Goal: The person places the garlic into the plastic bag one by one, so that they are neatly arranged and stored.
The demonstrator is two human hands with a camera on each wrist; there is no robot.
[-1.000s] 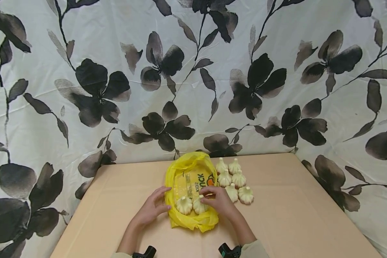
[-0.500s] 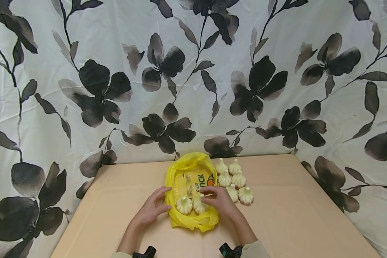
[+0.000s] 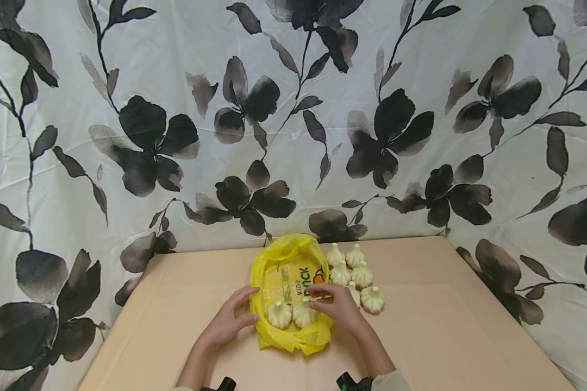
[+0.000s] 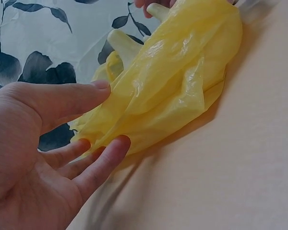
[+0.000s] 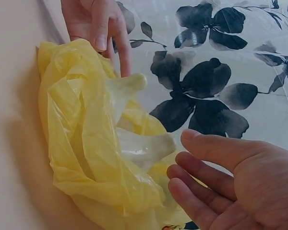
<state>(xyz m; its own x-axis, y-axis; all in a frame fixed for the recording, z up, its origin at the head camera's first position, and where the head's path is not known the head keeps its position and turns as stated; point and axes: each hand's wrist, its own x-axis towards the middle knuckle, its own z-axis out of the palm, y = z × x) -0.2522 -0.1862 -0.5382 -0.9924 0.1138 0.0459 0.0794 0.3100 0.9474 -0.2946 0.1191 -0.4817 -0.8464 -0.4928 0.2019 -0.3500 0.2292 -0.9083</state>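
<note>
A yellow plastic bag (image 3: pixel 292 339) lies on the table with its mouth spread, and two garlic bulbs (image 3: pixel 279 315) sit side by side inside its near end. My left hand (image 3: pixel 229 319) is at the bag's left rim, its fingers relaxed and the tips touching the plastic in the left wrist view. Over the bag's right side is my right hand (image 3: pixel 339 308), fingers loosely bent near the right bulb (image 3: pixel 303 314). In the right wrist view those fingers are apart from the bulb's stem (image 5: pixel 146 148) and hold nothing.
Several more garlic bulbs (image 3: pixel 362 275) stand grouped just right of the bag, near the right hand. The tan table (image 3: pixel 450 326) ends at the back against a white cloth (image 3: pixel 293 136) with dark flowers.
The right hand has shifted slightly to the right and its fingertips are a little farther from the right bulb. The head view has tilted slightly; bag and bulbs look the same.
</note>
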